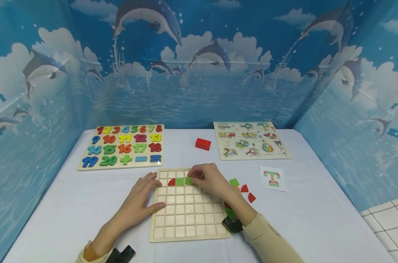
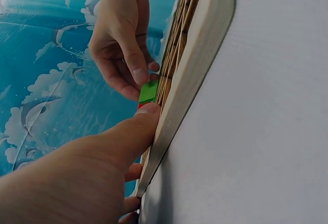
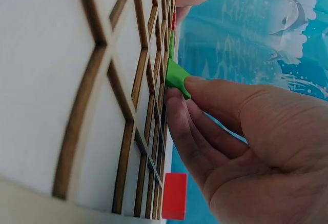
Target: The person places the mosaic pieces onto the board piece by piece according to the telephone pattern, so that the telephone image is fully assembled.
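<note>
The left hand (image 1: 138, 200) rests, grip spread apart, on the left edge of the grid board (image 1: 190, 219). Inside lie a red quarter-round (image 1: 171, 182) and a green square (image 1: 179, 181); just beside, the right hand (image 1: 211, 181) has a tilted green tile (image 3: 176, 75) pinched in its grip.

Loose pieces (image 1: 230, 212) half hidden by the right forearm (image 1: 243, 208), sleeves (image 1: 270, 238) cropped at the bottom
</note>
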Available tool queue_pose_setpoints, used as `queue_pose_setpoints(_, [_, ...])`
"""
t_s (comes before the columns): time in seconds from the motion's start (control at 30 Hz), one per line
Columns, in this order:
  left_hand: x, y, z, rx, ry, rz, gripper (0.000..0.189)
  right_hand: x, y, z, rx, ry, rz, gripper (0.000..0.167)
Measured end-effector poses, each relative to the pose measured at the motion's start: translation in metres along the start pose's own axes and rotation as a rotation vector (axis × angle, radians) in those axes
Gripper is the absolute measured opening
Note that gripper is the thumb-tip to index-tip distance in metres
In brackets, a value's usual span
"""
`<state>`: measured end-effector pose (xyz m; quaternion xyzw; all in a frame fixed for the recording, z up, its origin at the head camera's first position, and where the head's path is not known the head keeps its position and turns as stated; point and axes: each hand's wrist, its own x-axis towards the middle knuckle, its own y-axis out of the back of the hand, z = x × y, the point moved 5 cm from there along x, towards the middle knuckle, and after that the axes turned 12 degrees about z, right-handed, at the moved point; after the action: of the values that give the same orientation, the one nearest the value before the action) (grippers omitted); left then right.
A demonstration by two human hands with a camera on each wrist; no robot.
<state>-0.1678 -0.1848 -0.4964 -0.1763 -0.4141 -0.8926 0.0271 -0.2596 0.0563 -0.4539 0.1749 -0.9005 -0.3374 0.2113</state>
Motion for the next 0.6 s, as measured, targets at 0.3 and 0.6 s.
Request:
queue_pose_setpoints(0.3, [-0.0007,0.0001,0.0014,-0.011,-0.016,0.012,0.054,-0.001,-0.0017,-0.0022,-0.045,0.033,0.015,0.014])
queue_pose_setpoints(0.6, [-0.0008,-0.0005,-0.001,-0.001,-0.007,0.003,0.055,-0.0025,-0.004,-0.0029,-0.035,0.046,-0.024,0.023])
